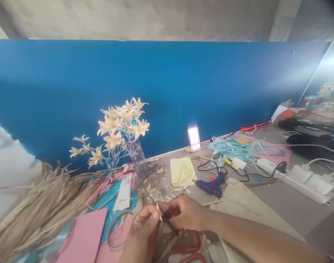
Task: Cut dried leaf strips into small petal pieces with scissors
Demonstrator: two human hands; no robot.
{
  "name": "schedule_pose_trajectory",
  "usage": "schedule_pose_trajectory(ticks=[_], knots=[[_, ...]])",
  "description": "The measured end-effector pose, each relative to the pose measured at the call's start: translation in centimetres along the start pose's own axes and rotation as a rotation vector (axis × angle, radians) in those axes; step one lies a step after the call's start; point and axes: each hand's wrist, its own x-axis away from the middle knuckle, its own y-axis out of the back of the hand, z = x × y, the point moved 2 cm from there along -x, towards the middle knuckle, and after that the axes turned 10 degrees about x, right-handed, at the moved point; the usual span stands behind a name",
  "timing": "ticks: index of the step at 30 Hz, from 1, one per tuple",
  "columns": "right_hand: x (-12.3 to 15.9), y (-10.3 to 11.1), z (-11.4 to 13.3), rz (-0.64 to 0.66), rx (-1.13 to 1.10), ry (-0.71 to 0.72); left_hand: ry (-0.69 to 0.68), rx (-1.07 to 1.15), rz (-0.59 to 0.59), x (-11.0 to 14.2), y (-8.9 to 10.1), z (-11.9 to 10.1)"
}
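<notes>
My left hand [145, 223] is closed, pinching a small pale petal-like piece [158, 212] between thumb and fingertips. A slim dark stick-like tool with a thin pointed end [169, 223] is gripped in my right hand [183, 210]. The tool crosses right beside the pale piece; whether they touch I cannot tell. Below my hands lie red-handled scissors [197, 241], partly hidden. Cream scraps and loose petals [152, 190] are scattered on the table just beyond my fingers. A roll of tape [110, 233] rests left of my left hand.
Cream artificial flowers [123, 122] stand in a clear bottle [138, 157] by the blue wall. To the right are a blue glue gun [212, 186], a yellow sheet [181, 171], blue ribbons [229, 149] and a power strip [306, 186]. Dried husks [43, 208] and pink foam [81, 237] lie left.
</notes>
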Motion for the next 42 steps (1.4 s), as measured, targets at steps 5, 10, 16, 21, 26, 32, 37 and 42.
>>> schedule_pose_trajectory(ticks=[5,10,16,21,26,32,37,42], knots=[[-0.5,0.1,-0.6,-0.092,-0.064,-0.030,-0.059,-0.035,-0.090,-0.5,0.9,0.1],[-0.5,0.0,-0.4,-0.072,-0.092,-0.056,-0.055,-0.148,-0.156,-0.3,1.3,-0.3],[-0.5,0.6,0.4,-0.247,-0.107,0.096,-0.027,-0.182,-0.127,-0.5,1.4,0.2],[-0.2,-0.2,0.4,-0.258,-0.040,0.108,0.077,0.042,-0.055,-0.8,1.0,1.5],[0.0,-0.3,0.3,-0.241,0.052,0.104,0.153,0.092,0.012,-0.8,1.1,1.5],[0.1,0.2,0.5,-0.281,0.041,0.112,0.156,0.111,-0.026,-0.9,1.4,1.3],[0.2,0.1,0.8,-0.221,-0.069,0.115,0.203,0.139,0.050,-0.8,1.4,1.1],[-0.1,-0.1,1.0,-0.117,-0.202,0.131,0.299,0.191,0.142,-0.5,1.2,0.7]])
